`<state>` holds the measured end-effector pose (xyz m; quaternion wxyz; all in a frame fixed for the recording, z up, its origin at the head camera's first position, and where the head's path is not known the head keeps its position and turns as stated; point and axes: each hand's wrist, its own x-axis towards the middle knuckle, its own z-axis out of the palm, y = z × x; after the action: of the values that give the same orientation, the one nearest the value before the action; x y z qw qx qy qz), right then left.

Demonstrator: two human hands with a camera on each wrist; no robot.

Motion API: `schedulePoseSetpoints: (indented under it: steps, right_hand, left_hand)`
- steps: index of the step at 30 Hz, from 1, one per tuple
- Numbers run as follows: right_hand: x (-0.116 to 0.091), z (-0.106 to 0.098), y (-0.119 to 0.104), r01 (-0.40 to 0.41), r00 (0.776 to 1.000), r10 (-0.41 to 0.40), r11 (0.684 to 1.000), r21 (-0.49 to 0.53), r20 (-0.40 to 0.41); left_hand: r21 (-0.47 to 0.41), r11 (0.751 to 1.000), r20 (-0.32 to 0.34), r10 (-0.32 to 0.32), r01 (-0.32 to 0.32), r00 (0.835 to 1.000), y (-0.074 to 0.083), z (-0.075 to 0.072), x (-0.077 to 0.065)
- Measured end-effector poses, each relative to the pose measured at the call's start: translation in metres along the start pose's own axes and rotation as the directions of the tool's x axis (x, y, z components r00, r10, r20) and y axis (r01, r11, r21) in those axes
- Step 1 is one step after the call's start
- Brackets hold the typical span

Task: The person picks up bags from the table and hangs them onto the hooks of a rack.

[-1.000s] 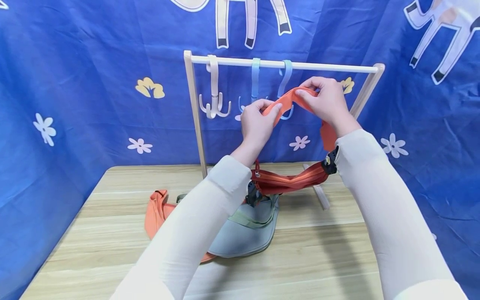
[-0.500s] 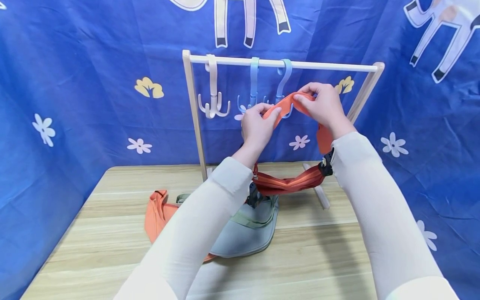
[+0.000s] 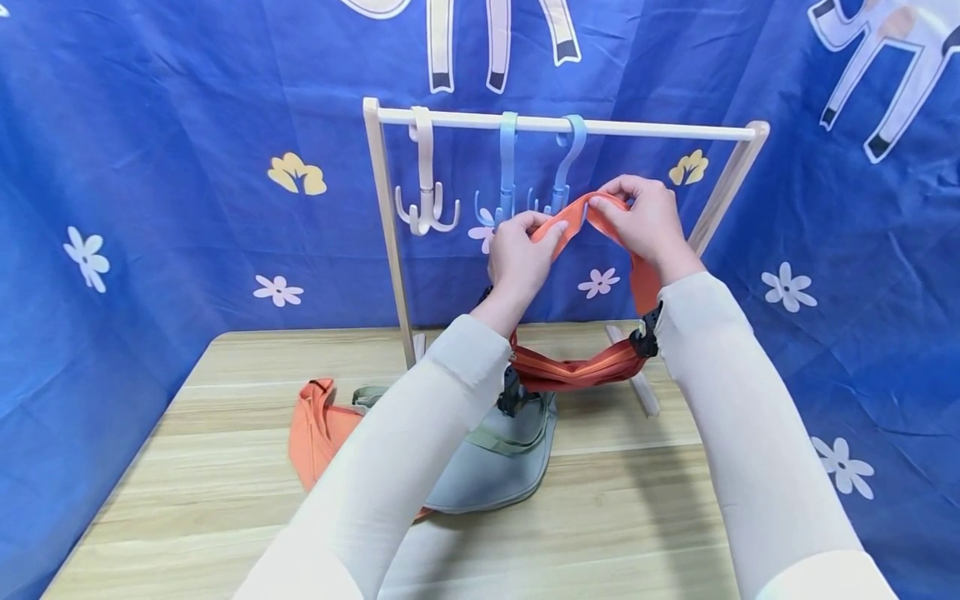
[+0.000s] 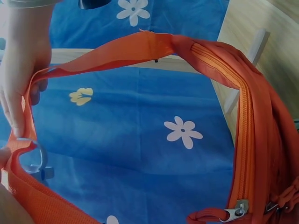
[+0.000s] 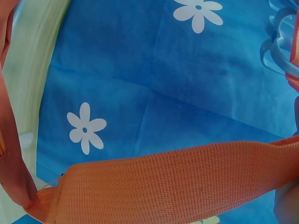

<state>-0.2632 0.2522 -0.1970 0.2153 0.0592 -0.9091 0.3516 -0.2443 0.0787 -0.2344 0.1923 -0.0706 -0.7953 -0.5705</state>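
Note:
My left hand (image 3: 521, 254) and right hand (image 3: 648, 221) each pinch the orange strap (image 3: 573, 218) of a red-orange zip bag, a short way apart. Between them the strap arches right at a prong of the right-hand blue hook hanger (image 3: 572, 154). In the left wrist view a blue curved prong (image 4: 43, 156) shows beside the strap's bend. Below the hands hangs the zip bag (image 3: 581, 372), above the table, its zipper (image 4: 245, 140) running along its length. The right wrist view shows the woven strap (image 5: 173, 186) stretching from my right fingers at the edge.
A wooden rack with a white rail (image 3: 675, 130) also carries a white hook hanger (image 3: 426, 167) and another blue one (image 3: 507, 158). On the table (image 3: 187, 467) lie a grey-blue bag (image 3: 491, 479) and an orange bag (image 3: 318, 433), partly behind my left sleeve. Blue patterned cloth (image 3: 187, 208) stands behind.
Both hands have come down slightly with the strap, past the blue hook's prong. The hanging bag's right end has dropped a little and shifted left.

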Motion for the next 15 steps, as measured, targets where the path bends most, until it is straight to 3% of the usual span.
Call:
schedulePoseSetpoints:
  steps: [15]
  right_hand:
    - [-0.004, 0.008, 0.013, -0.038, 0.998, 0.041, 0.997, 0.069, -0.044]
  left_hand:
    - [0.037, 0.999, 0.051, -0.014, 0.012, 0.999, -0.005, 0.007, -0.003]
